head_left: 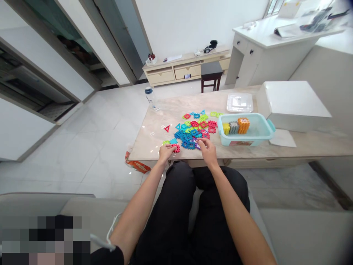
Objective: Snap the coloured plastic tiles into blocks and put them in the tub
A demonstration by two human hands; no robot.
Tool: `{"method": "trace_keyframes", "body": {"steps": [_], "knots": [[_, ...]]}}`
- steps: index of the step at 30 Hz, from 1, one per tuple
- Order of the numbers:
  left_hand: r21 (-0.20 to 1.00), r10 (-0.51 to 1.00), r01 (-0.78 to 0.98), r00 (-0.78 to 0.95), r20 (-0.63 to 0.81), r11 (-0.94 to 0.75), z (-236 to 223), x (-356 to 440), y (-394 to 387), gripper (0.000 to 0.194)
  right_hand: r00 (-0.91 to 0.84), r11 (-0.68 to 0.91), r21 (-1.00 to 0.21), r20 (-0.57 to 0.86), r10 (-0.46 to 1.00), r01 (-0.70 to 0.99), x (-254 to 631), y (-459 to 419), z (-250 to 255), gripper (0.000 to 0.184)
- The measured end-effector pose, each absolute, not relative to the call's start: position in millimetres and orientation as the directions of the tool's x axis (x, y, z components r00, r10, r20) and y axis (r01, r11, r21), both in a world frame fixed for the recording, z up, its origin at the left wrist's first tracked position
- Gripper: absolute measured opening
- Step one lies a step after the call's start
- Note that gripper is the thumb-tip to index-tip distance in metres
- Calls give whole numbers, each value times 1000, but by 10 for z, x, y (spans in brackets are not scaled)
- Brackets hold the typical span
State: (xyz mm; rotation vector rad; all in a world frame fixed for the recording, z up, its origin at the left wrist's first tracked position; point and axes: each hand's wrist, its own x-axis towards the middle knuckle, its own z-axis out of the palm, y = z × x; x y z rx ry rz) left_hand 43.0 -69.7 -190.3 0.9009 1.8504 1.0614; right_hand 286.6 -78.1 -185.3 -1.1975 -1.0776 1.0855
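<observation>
Left hand: From where I stand, the left hand [165,152] is just inside the near edge of the desk [145,136], fingers pinching a red piece [176,148]. A loose pinch could drop it over that edge.

Right hand: The right hand [209,151] is at the near-right side of the heap, fingers curled in by a purple piece [198,145]; I can't tell whether they grip it. Lifting it could drag neighbours along if their notched rims have caught.

Heap: The coloured pieces [189,137] lie overlapped in mid-desk, left of the tub. A forearm or cuff brushing them could send some sliding.

Red triangle: The red triangle [167,129] lies left of the heap, easily knocked by a wide sweep of the left hand.

Tub: Yellow [226,128], grey [234,127] and orange stacks [243,126] stand inside the pale blue tub [256,139], towards its left. A bump on its wall might tip them.

Bottle: The bottle [151,98] stands by the far-left corner; a jolt to the desk could topple it.
</observation>
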Motion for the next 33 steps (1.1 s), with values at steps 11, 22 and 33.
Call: {"method": "trace_keyframes", "body": {"steps": [11,22,33], "knots": [[864,844,244,-443,-304,439,-2067,379,-667,35,157,41,-999,39,987,-11,2873,-805,-1743,43],[760,819,462,-551,-157,457,-2091,309,-755,38,132,53,-996,61,989,65,2876,-835,-1777,41],[759,945,652,-248,213,0,-1254,949,-1551,30,92,28,-983,45,995,180,2855,-839,-1982,46]]}}
